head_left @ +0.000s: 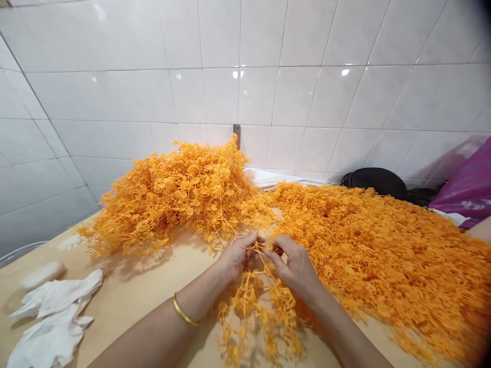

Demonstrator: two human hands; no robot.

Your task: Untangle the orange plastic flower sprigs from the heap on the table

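Between my two hands is an orange plastic flower sprig (264, 306), its branching stems hanging down toward me over the table's front. My left hand (238, 255), with a gold bangle on the wrist, pinches the stem where the branches meet. My right hand (292, 263) has thumb and forefinger closed on a thin stem at the right of the same junction. Behind my left hand rises a tall heap of orange sprigs (184, 194). To the right of my right hand spreads a wide, lower pile of orange pieces (376, 245).
Crumpled white tissues (57, 317) and a white rounded object (43, 275) lie at the left on the tan tabletop (153, 296). A black case (374, 182) and a purple bag (466, 179) sit at the back right. A tiled wall (215, 41) stands behind.
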